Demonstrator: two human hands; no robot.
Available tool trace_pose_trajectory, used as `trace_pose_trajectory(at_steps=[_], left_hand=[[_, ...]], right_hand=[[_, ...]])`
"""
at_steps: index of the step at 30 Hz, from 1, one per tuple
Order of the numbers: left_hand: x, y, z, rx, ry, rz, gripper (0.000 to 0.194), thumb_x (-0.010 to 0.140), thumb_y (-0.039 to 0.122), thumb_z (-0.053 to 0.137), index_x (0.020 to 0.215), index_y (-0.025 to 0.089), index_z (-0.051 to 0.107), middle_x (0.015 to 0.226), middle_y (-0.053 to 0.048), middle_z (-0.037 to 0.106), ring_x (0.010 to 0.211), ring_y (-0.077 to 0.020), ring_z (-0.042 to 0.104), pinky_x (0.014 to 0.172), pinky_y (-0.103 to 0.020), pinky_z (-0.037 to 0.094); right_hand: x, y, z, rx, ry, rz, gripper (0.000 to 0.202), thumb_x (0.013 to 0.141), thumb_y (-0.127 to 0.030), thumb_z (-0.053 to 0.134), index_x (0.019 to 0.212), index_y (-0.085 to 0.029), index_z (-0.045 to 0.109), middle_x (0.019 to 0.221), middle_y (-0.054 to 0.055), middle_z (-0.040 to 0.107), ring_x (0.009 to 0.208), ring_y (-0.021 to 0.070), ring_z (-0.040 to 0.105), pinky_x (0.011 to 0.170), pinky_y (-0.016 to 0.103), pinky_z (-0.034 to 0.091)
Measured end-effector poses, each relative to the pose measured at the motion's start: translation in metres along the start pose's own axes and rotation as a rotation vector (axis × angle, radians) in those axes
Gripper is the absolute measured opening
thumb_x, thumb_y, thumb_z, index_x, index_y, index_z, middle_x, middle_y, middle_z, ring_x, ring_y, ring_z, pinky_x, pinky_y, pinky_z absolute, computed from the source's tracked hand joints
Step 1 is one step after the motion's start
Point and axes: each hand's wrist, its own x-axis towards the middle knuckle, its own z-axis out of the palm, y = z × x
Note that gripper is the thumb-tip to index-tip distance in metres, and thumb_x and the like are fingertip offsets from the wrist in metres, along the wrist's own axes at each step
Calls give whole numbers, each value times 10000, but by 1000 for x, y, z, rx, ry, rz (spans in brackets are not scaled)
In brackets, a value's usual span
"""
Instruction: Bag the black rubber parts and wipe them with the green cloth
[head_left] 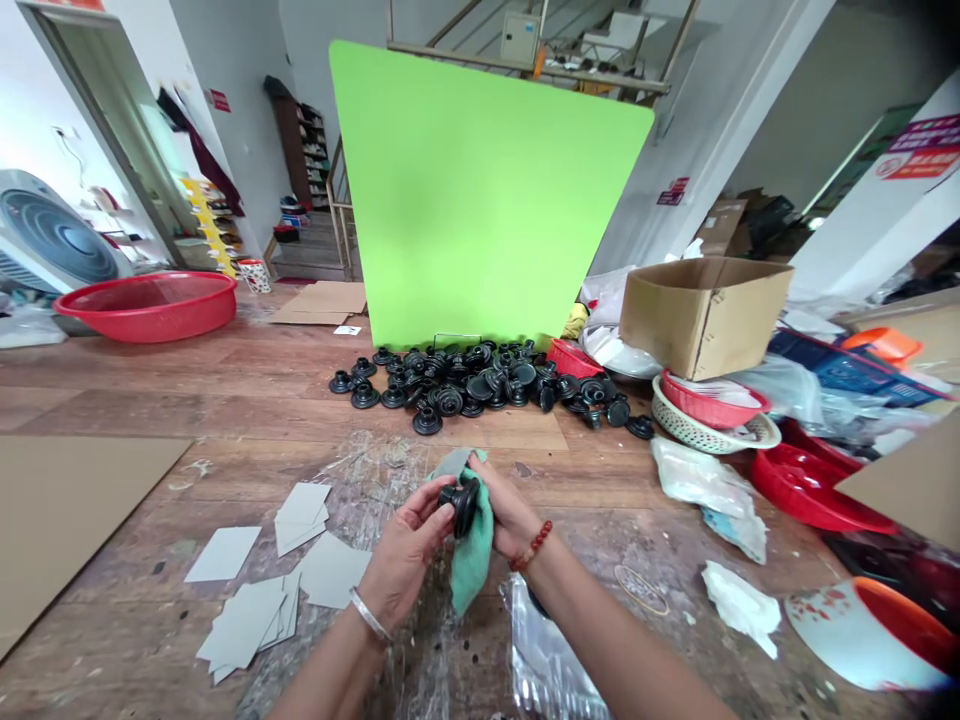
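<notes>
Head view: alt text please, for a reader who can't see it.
Left hand holds a black round part against a green cloth in the right hand. Behind lies a pile of black parts before a green board.

- A worn wooden floor (187, 400) spreads on all sides.
- A green board (480, 190) stands straight ahead, farther off.
- White walls (247, 60); a shelf unit (304, 150) far ahead-left.
</notes>
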Motion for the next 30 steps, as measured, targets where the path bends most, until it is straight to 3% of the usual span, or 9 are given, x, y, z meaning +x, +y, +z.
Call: trace_pose_trajectory(at_steps=[4,9,12,14,16,17,21,26,30], left_hand=[[-2,-2,-7,114,97,60,497,618,365,819,1052,170,677,1010,-73,723,835,-147,645,696,-219,505],[16,13,-40,370,241,198,449,652,391,737,1020,141,673,1023,-118,701,939,-249,631,898,-406,478],[30,24,-67,578,348,336,361,648,287,727,995,201,680,1042,-86,672,1071,-297,546,1058,-497,319],[35,23,-79,700,336,383,287,635,231,725,921,228,705,990,-76,673,1120,-327,495,1092,-530,244],[36,15,-83,783,294,404,242,640,202,710,879,240,719,949,-75,675,1117,-336,485,1088,-545,237],[36,11,-84,809,279,408,238,645,192,701,877,240,720,939,-75,675,1099,-335,495,1081,-552,245],[37,7,-86,816,277,394,299,617,191,723,914,226,710,997,-81,666,1081,-324,522,1063,-544,290],[47,31,-89,580,359,297,431,775,364,628,1139,140,578,1081,-143,650,1032,-264,607,997,-468,426],[43,40,-74,332,229,132,544,777,369,640,1247,126,512,1092,-147,683,955,-232,671,887,-410,528]], right_hand=[[-15,11,6,-28,-256,186,631,816,-769,373,837,-176,588,662,27,615,559,156,566,568,293,486],[13,16,-3,-963,-23,-163,774,903,-715,94,635,-170,575,575,36,573,583,163,579,563,260,439],[49,2,-2,-1196,42,-224,697,916,-669,251,569,-161,578,568,73,588,633,211,612,593,288,425],[77,-10,8,-1309,73,-295,505,926,-542,385,765,-151,662,779,115,678,808,255,646,703,317,441],[104,-19,24,-1410,83,-347,324,901,-404,478,1063,-177,645,998,142,688,966,285,634,800,357,440],[116,-22,32,-1454,76,-355,334,887,-356,502,1158,-189,606,1048,151,682,999,293,629,821,374,440],[147,-24,53,-1572,8,-328,335,864,-267,517,1167,-150,602,1025,180,693,970,311,652,804,407,470],[123,-28,51,-1575,-94,-413,341,858,-247,496,1175,-195,611,1081,143,691,992,291,648,818,378,466],[74,-42,37,-1478,-352,-558,307,825,-316,579,1129,-313,623,1058,-20,702,940,174,646,827,258,448]])
